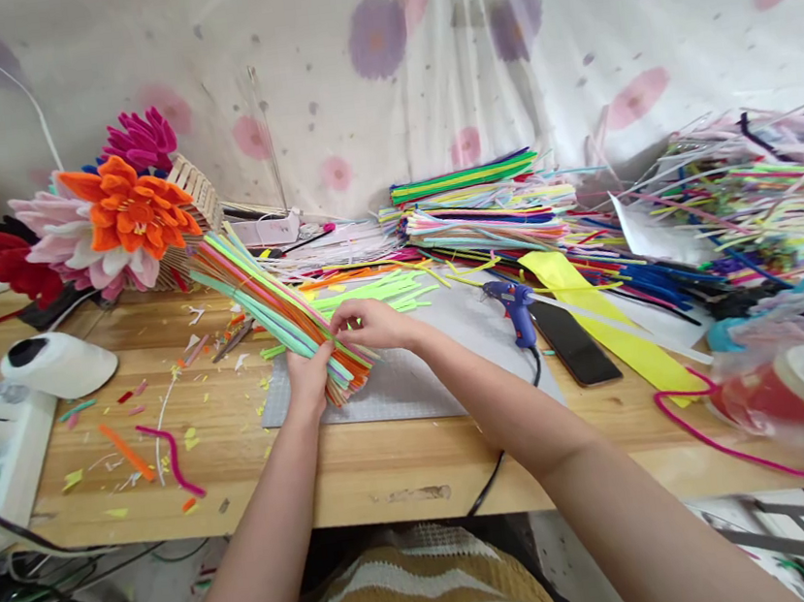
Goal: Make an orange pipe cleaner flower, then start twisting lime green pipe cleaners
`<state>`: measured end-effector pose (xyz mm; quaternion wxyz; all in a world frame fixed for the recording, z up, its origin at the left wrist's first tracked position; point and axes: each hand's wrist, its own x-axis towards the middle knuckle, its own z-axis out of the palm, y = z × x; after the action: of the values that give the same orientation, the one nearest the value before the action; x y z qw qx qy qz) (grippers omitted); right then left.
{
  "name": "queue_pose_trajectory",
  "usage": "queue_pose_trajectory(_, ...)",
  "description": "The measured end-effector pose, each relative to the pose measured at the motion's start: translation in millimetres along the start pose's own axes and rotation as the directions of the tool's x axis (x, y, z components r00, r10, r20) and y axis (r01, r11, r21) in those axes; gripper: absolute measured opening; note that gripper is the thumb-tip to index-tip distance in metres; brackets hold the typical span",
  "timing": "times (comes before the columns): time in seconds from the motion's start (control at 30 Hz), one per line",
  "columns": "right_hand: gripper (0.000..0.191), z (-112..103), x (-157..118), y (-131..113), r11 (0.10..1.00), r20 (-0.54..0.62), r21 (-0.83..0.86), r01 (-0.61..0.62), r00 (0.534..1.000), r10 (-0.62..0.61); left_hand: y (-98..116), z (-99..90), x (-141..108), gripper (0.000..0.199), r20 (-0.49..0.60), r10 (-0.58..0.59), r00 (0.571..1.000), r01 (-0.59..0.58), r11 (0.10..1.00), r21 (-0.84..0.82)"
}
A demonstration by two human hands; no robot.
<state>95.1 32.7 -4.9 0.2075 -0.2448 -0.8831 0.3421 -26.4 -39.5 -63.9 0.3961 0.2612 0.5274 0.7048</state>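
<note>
Holding the chenille-stem bundle [278,306] near its lower end in my left hand [308,383], thumb pressed over it. Long axis slants from far left to near right. My right hand [380,325] touches its right side; fingers curled, tips close, can't tell if a stem is pinched. Both hands at the bundle, neither clearly nearer.

Table [393,463], left to right: chenille flowers [138,211], loose scraps [127,452], grey cutting mat [413,388] under the hands, blue glue gun [519,311], black phone [575,343], clear plastic bag [764,383]. Printed cloth [314,58] hangs behind.
</note>
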Motion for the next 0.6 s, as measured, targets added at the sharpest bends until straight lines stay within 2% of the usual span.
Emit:
queue_pose_trajectory(0.1, 0.018, 1.5, -15.5, 1.9, 0.999, 0.1, 0.002, -0.049, 0.994, 0.049, 2.5, -1.0, 1.5, 0.034, -0.08, -0.026, 0.996, 0.025, 0.999, -0.021)
queue_pose_trajectory(0.2, 0.022, 5.2, -22.9, 3.9, 0.991, 0.074, -0.098, -0.09, 0.993, 0.097, 3.9, -3.8, 4.5, 0.032, -0.114, -0.045, 0.993, 0.043, 0.999, -0.02)
queue_pose_trajectory(0.33, 0.024, 12.7, -21.3, 2.6, 0.965, 0.054, -0.245, -0.091, 0.993, 0.108, 7.0, -8.2, 4.9, 0.033, -0.086, -0.033, 0.996, 0.031, 0.999, -0.023)
queue_pose_trajectory(0.43, 0.025, 17.8, -18.8, -0.3, 0.942, 0.026, -0.319, -0.101, 0.993, 0.115, 12.1, -11.4, 1.7, 0.032, -0.044, -0.076, 0.996, 0.075, 0.997, -0.031)
queue_pose_trajectory(0.5, 0.027, 20.1, -18.1, -0.9, 0.953, 0.014, -0.272, -0.132, 0.99, 0.141, 16.0, -12.7, -0.5, 0.029, -0.022, -0.12, 0.993, 0.119, 0.992, -0.043)
queue_pose_trajectory(0.6, 0.031, 22.7, -17.2, 1.8, 0.982, 0.016, -0.076, -0.174, 0.984, 0.175, 20.0, -13.0, -1.6, 0.028, 0.014, -0.141, 0.99, 0.141, 0.987, -0.079)
